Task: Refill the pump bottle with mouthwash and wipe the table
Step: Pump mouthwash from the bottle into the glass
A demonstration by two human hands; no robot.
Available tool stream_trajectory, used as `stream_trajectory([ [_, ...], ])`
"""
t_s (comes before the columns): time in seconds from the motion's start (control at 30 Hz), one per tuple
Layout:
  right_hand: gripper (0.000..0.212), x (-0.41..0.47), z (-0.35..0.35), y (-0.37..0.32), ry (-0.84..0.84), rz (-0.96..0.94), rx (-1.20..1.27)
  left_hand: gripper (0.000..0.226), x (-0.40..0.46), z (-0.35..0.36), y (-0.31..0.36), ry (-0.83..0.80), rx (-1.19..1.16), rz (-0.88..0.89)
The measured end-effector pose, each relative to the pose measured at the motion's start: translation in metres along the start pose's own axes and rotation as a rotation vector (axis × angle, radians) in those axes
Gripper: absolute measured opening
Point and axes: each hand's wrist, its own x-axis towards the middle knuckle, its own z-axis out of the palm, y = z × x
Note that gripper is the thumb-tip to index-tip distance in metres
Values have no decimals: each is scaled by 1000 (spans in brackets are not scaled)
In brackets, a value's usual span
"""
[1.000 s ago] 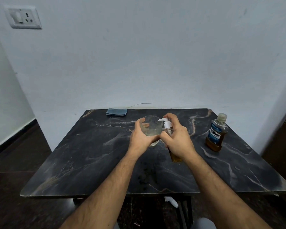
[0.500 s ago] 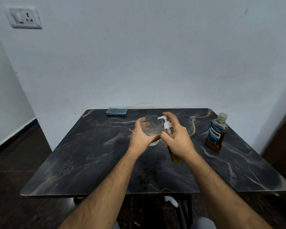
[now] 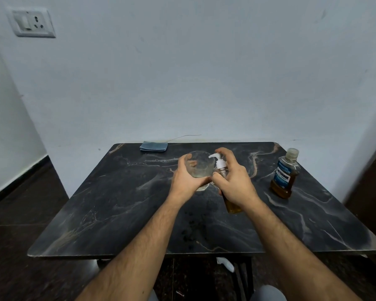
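Observation:
A small pump bottle (image 3: 232,207) with amber liquid and a white pump head (image 3: 219,162) is held above the dark marble table (image 3: 117,205). My right hand (image 3: 234,183) grips its body, with the index finger arched over the pump head. The nozzle points into a clear glass (image 3: 201,165), which my left hand (image 3: 187,179) grips around its near side. The glass holds a little pale liquid. A mouthwash bottle (image 3: 284,173) with a blue label and amber liquid stands capped at the table's right. A folded blue cloth (image 3: 153,146) lies at the back edge.
Dark droplets (image 3: 190,222) spot the table in front of my hands. A white wall with a switch socket (image 3: 33,22) rises behind the table. Something white (image 3: 225,263) lies on the dark floor under the front edge.
The hands, glass and pump bottle have stayed almost still. My right index finger has shifted slightly over the pump head.

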Motion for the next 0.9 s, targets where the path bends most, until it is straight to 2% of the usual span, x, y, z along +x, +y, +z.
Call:
stream_trajectory([
  [0.13, 49, 0, 0, 0, 0, 2, 11, 107, 0, 0, 0, -4, -1, 9],
  [0.33, 72, 2, -6, -2, -73, 14, 61, 113, 1, 0, -2, -17, 9, 12],
  [0.5, 61, 7, -13, -3, -77, 9, 134, 109, 2, 0, -8, -22, 21, 9],
  [0.63, 47, 8, -14, -5, -84, 15, 82, 106, 2, 0, -10, -21, 18, 10],
  [0.9, 61, 11, -15, -6, -106, 32, 29, 108, 4, 1, -10, -22, 12, 10],
])
